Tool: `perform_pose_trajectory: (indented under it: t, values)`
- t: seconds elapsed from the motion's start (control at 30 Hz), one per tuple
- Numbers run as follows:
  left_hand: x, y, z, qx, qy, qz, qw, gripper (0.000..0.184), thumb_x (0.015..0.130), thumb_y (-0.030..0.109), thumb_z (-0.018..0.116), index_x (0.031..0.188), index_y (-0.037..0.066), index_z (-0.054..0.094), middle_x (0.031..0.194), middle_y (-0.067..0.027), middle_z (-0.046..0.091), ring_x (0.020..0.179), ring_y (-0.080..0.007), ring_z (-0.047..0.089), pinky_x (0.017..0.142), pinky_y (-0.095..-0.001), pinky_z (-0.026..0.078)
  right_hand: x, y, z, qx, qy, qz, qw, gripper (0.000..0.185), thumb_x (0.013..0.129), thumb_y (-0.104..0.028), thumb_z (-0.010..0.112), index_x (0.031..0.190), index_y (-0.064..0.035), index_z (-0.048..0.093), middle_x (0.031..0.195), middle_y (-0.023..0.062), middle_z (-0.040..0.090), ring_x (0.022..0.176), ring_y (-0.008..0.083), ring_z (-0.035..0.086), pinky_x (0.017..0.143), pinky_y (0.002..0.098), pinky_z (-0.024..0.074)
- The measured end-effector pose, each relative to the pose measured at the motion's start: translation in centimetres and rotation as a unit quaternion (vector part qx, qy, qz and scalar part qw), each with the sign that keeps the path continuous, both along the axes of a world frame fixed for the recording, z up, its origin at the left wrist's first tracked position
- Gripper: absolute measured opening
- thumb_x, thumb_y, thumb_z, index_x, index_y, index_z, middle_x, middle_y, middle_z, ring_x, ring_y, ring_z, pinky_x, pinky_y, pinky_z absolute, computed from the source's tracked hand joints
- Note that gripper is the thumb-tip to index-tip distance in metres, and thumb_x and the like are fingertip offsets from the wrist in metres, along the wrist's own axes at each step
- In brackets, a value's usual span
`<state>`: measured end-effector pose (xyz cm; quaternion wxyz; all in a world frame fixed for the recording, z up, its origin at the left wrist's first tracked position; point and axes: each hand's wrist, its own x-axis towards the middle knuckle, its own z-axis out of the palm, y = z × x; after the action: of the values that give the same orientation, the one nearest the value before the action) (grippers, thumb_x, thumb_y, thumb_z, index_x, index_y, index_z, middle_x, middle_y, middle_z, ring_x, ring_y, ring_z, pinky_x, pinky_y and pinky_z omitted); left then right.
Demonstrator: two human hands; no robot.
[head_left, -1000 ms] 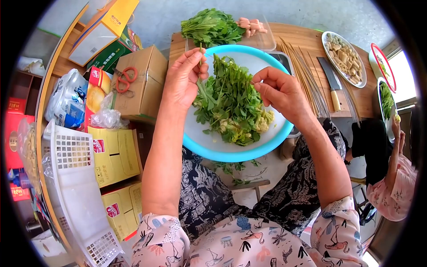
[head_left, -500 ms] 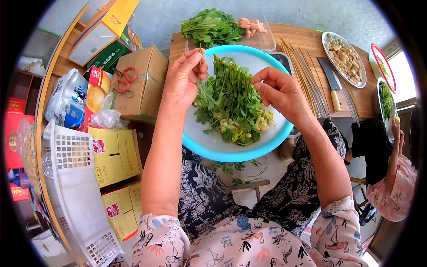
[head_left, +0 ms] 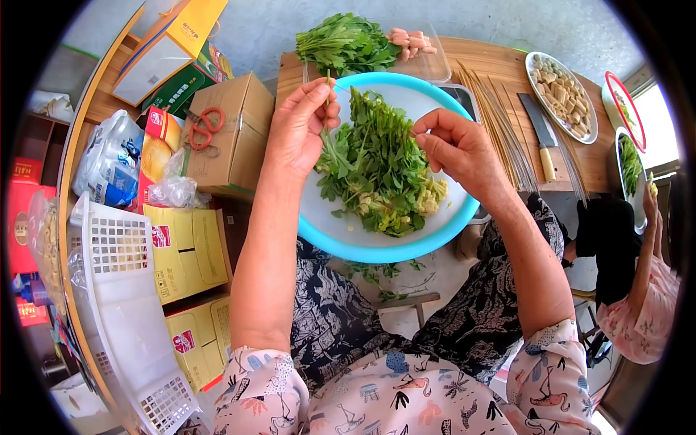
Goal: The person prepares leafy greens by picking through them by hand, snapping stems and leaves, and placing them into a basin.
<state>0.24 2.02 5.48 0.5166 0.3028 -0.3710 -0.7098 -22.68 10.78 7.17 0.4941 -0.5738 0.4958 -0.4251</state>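
Observation:
My left hand (head_left: 306,123) pinches a leafy green stem (head_left: 328,77) upright, its leaves hanging below the fingers. My right hand (head_left: 453,145) is closed in a pinch at the right end of a row of threaded greens (head_left: 380,130). The greens hang side by side from a thin skewer, mostly hidden by them; its left tip shows faintly near my left fingers. Beneath both hands, a white basin with a blue rim (head_left: 341,252) holds loose leaves and pale yellow-green pieces (head_left: 431,196).
On the wooden table lie a bunch of greens (head_left: 348,43), pink sausage pieces (head_left: 411,42), loose skewers (head_left: 500,123), a cleaver (head_left: 536,123) and a plate of cut food (head_left: 565,98). Boxes (head_left: 230,130) and a white basket (head_left: 127,304) stand left. Another person's hand (head_left: 650,199) is at right.
Both hands keep nearly the same pose over the basin. The other person's hand at the right has lifted slightly.

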Motion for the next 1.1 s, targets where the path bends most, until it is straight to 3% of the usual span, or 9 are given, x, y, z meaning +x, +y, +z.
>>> perform_pose_trajectory:
  t: [1.1]
  values:
    - [1.6, 0.1, 0.4, -0.024, -0.074, -0.042, 0.996, 0.014, 0.086, 0.010, 0.063, 0.097, 0.002, 0.062, 0.080, -0.0029, 0.061, 0.064, -0.0099, 0.051, 0.055, -0.0216, 0.038, -0.5, -0.1, -0.1, -0.026, 0.024, 0.029, 0.999, 0.005, 0.090, -0.007, 0.056, 0.090, -0.0017, 0.058, 0.061, -0.0040, 0.048, 0.055, 0.0034, 0.045, 0.050, 0.0200, 0.0372]
